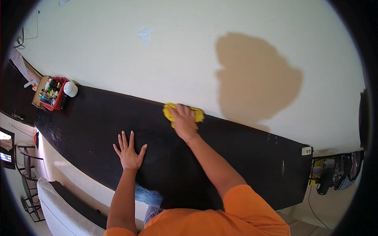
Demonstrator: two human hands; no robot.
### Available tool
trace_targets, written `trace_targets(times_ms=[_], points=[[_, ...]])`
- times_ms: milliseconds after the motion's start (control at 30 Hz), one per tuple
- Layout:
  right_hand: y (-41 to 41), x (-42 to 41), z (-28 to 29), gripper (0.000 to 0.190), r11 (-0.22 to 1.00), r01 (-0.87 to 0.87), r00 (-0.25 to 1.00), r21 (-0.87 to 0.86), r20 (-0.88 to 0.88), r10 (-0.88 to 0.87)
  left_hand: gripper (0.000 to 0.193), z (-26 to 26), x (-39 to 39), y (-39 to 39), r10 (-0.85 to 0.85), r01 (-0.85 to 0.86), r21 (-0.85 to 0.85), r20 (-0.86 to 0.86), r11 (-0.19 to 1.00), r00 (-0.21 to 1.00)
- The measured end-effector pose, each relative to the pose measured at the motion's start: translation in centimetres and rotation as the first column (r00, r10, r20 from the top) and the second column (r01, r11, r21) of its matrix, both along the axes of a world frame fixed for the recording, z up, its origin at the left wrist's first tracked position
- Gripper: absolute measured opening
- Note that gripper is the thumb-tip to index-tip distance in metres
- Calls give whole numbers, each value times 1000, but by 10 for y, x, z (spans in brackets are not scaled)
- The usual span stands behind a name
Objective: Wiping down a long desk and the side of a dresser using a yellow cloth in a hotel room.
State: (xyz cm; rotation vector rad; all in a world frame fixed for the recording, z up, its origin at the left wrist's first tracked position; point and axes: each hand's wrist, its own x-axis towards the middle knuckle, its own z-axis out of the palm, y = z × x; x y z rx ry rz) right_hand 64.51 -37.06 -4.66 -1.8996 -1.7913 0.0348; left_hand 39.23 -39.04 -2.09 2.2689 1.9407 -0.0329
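My right hand (184,121) presses a yellow cloth (198,114) against the back edge of a dark wooden tabletop (100,109), where it meets the pale wall. Part of the cloth is hidden beneath the palm and fingers. My left hand (129,153) rests palm down on the same dark surface, nearer to me and further left, with its fingers spread and nothing in it. Scuffs and pale marks show on the tabletop at the left and right ends.
At the far left stand a red basket (62,84) of small items and a white round container (71,89). A white socket block (306,151) sits at the right back corner. A white mattress (63,208) lies low at left, near dark metal chairs (28,165).
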Motion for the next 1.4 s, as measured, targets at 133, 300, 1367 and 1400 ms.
trace_targets(times_ms=[133, 300, 1367, 1400], points=[[-95, 91, -6, 53, 984, 180, 978, -4, 104, -179, 77, 1, 1, 0, 5, -5, 0, -16, 1000, 1000], [-220, 197, -7, 58, 741, 666, 731, -88, 277, -624, 76, 1, 5, -2, -33, 33, 53, -7, 998, 999], [-308, -12, 27, 55, 869, -374, 922, -324, -30, 385, 77, -10, -5, -5, -46, 48, 64, -43, 997, 998], [-299, 9, 24, 54, 847, -239, 955, -474, 44, 294, 77, -9, -5, -4, -48, 51, 62, -48, 997, 998]])
